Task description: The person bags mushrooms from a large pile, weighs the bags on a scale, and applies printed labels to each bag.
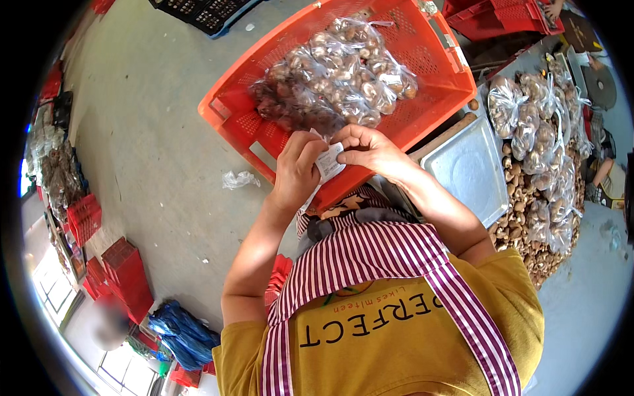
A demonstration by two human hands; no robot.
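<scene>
Both hands meet over the near edge of an orange-red plastic crate (342,185). My left hand (299,166) closes on a strip of white printed labels (329,163). With thumb and fingers my right hand (369,151) pinches the strip's other side. Tied clear plastic bags of mushrooms (346,74) fill the middle of the crate, just beyond the fingers; a few at the left lie in shadow. One bag at the right bears a white label (391,79).
A metal tray (465,168) stands right of the crate. Bagged mushrooms (540,128) lie over loose mushrooms (515,222) farther right. Crumpled plastic (240,180) is on the floor. Red crates (126,277) stand lower left, a black crate (198,12) at the top. Other people are partly visible at the right.
</scene>
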